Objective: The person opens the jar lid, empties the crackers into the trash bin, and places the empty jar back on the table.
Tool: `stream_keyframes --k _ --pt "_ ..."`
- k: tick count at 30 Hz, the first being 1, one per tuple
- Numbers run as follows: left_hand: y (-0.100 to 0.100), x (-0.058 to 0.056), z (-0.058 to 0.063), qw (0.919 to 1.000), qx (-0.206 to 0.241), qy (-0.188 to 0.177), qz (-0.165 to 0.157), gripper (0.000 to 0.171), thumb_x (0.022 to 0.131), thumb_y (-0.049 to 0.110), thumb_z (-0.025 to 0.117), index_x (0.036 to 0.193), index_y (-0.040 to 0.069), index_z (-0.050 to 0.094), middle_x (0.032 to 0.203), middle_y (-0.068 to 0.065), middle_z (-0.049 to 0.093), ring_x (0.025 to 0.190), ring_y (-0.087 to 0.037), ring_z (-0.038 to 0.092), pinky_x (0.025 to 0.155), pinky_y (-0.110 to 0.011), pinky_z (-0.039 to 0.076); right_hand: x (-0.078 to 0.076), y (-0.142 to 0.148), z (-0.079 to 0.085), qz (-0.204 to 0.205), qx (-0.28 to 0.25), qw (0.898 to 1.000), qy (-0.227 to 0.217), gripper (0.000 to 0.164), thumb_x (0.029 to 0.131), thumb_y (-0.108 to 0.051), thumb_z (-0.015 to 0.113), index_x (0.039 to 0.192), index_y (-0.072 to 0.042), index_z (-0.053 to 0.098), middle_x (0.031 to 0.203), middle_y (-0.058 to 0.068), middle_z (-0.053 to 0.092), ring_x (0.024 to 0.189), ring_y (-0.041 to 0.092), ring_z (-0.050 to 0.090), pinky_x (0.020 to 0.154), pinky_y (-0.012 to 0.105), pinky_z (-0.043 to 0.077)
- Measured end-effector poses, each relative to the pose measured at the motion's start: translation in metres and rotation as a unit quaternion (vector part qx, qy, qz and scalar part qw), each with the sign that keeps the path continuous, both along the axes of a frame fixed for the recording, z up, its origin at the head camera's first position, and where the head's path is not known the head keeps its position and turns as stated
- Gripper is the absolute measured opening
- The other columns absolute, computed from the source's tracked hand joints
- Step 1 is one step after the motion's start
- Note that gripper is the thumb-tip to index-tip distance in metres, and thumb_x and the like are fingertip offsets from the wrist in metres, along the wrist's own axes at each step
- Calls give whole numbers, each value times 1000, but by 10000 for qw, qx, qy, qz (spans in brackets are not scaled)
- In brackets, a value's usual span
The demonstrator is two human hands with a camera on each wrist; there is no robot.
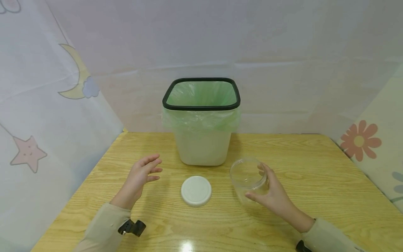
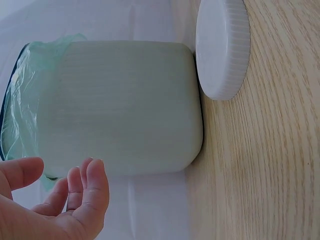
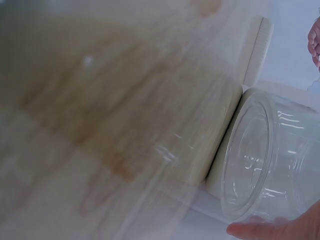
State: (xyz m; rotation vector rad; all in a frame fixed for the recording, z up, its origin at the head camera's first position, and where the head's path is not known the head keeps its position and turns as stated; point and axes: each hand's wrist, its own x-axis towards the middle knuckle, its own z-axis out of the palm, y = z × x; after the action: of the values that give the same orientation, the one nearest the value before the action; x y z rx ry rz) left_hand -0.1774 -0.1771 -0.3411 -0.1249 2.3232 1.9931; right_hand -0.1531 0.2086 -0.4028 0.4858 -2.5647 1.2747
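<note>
A clear round jar (image 1: 242,189), tilted a little, is held in my right hand (image 1: 278,197), with the thumb on its near side and the fingers round its far right side. Whether its base touches the table cannot be told. In the right wrist view the jar (image 3: 295,155) is see-through, and a finger shows along its lower edge. My left hand (image 1: 140,178) hovers left of the white lid (image 1: 196,190), fingers loosely bent, holding nothing. That ribbed-edged lid lies flat on the table between both hands.
Behind the lid stands a pale bin (image 1: 203,147) with a black rim (image 1: 201,107) and a green liner bag (image 1: 201,119) folded over its top. The wooden table (image 1: 289,154) meets a printed cloth backdrop (image 1: 283,87) at the back and sides.
</note>
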Motion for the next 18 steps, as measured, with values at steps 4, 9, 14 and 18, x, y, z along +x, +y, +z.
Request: stream_keyframes --k 4,9,14,18 --pt "0 0 0 10000 -10 -2 -8 46 104 22 47 144 -1 41 139 -20 45 93 -12 58 76 -25 52 0 0 -1 21 -2 10000 -32 104 71 -15 88 146 11 21 141 32 35 124 53 37 94 70 35" --pt "0 1 -1 10000 -19 9 -28 46 105 22 46 144 -1 40 140 -21 44 93 -12 58 76 -25 51 0 1 -1 109 90 9999 -67 106 70 -16 88 146 11 19 141 33 35 124 55 37 93 71 34" --pt "1 1 -1 10000 -4 5 -10 46 104 23 47 143 -1 41 137 -19 46 92 -11 58 76 -25 52 0 1 -2 142 169 9996 -158 105 71 -19 88 145 10 20 142 33 34 124 56 38 93 73 32" --pt "1 1 -1 10000 12 14 1 45 104 22 47 142 -1 42 135 -18 47 91 -11 58 75 -25 52 0 0 -2 193 199 9995 -164 104 72 -20 88 145 10 20 142 32 34 124 56 38 93 73 32"
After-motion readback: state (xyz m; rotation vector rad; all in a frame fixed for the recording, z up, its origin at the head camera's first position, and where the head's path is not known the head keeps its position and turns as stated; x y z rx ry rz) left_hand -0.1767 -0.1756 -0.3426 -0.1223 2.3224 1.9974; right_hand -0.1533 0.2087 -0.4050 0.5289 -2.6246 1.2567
